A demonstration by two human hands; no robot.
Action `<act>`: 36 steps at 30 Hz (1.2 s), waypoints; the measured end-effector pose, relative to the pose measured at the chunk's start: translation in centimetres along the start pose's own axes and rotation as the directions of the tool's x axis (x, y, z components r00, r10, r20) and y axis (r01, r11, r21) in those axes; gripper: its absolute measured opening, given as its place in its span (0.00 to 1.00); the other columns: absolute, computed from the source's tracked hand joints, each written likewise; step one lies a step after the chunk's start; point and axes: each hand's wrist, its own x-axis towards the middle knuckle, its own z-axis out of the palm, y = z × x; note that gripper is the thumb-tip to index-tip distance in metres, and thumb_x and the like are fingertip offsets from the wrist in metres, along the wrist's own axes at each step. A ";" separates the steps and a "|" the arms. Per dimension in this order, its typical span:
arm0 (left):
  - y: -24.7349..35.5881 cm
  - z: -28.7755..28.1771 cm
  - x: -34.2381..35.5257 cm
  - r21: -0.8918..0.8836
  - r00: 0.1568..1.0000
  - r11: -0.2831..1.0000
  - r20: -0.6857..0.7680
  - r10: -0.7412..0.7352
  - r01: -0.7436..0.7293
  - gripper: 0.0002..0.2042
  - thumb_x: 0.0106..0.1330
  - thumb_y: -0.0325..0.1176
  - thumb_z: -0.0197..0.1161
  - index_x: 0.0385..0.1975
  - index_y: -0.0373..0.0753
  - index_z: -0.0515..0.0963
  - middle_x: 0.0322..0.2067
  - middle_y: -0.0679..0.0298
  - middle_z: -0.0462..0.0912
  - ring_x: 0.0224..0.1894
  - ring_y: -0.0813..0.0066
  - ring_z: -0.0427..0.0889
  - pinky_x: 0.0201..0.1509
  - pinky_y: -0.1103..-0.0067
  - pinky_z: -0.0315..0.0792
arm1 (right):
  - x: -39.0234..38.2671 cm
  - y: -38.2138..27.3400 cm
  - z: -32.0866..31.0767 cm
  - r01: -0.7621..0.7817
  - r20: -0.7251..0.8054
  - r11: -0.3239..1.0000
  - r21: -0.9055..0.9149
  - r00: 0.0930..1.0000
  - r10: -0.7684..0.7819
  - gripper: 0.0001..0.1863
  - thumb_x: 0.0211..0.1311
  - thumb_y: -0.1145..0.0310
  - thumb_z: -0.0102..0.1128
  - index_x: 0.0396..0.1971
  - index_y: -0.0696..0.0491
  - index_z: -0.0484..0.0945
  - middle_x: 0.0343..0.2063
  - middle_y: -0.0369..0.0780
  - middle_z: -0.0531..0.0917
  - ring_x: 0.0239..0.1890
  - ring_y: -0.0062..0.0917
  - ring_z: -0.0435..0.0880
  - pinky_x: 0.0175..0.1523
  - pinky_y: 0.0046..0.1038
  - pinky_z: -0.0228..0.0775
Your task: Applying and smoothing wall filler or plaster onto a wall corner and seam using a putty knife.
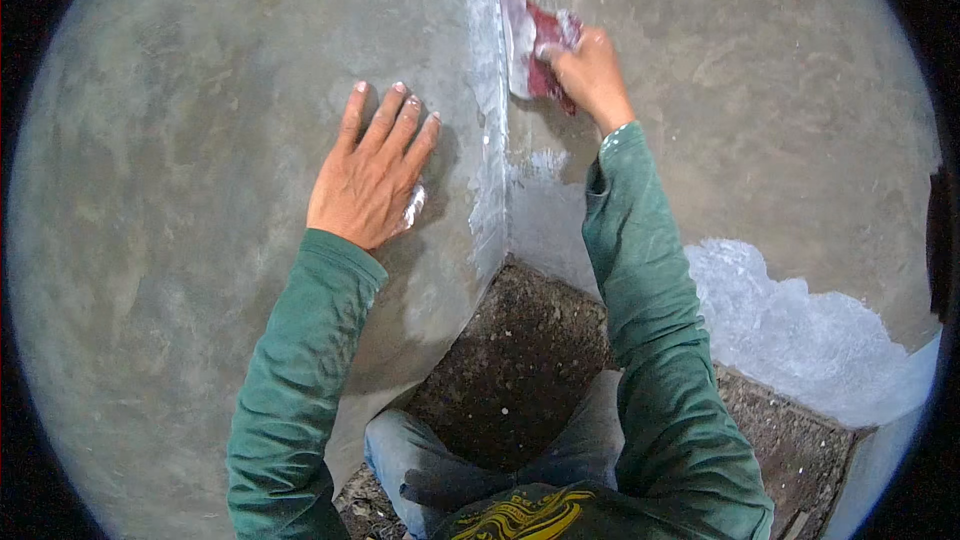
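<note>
Two grey plastered walls meet at an inner corner in front of me, with a band of whitish putty (487, 90) running along the joint. My right hand (592, 75) grips a dark red putty scraper (545, 35) smeared with white, its broad side lying along the right wall (740, 120) beside the corner. My left hand (370, 175) lies flat on the left wall (200, 140), fingers stretched out and slightly apart. White putty marks its fingertips and the thumb side. How the fingers wrap behind the scraper is partly hidden.
Low on the right wall spreads a large whitish patch (800, 330). Dark, rough ground (510, 360) lies below the corner, between my bent knees. At the far right, a pale edge (885, 455) bounds the ground, and a dark shape (938, 240) stands at the picture's rim.
</note>
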 end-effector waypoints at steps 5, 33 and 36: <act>0.2 0.3 -0.1 0.014 1.000 1.000 0.002 -0.015 0.015 0.36 0.53 0.42 0.64 0.65 0.53 0.61 0.63 0.69 0.65 0.69 0.70 0.57 0.78 0.61 0.38 | -5.4 6.2 5.5 -0.142 0.052 0.989 -0.042 0.988 0.144 0.15 0.46 0.68 0.58 0.34 0.61 0.81 0.30 0.57 0.82 0.37 0.50 0.82 0.47 0.43 0.72; 1.9 0.9 1.3 0.327 0.996 0.945 0.079 -0.036 0.008 0.27 0.63 0.46 0.53 0.64 0.59 0.65 0.65 0.75 0.65 0.70 0.75 0.57 0.77 0.64 0.39 | -21.8 16.1 12.9 -0.401 0.085 0.913 0.080 0.915 0.395 0.18 0.54 0.69 0.60 0.47 0.53 0.80 0.31 0.53 0.83 0.35 0.50 0.82 0.42 0.45 0.73; 1.8 0.8 1.6 0.332 0.997 0.943 0.081 -0.018 -0.010 0.26 0.63 0.48 0.53 0.64 0.60 0.66 0.65 0.74 0.66 0.70 0.74 0.58 0.77 0.64 0.39 | -24.6 12.5 14.4 -0.452 0.163 0.885 0.110 0.887 0.432 0.25 0.56 0.73 0.58 0.55 0.37 0.77 0.29 0.48 0.84 0.29 0.38 0.84 0.41 0.39 0.75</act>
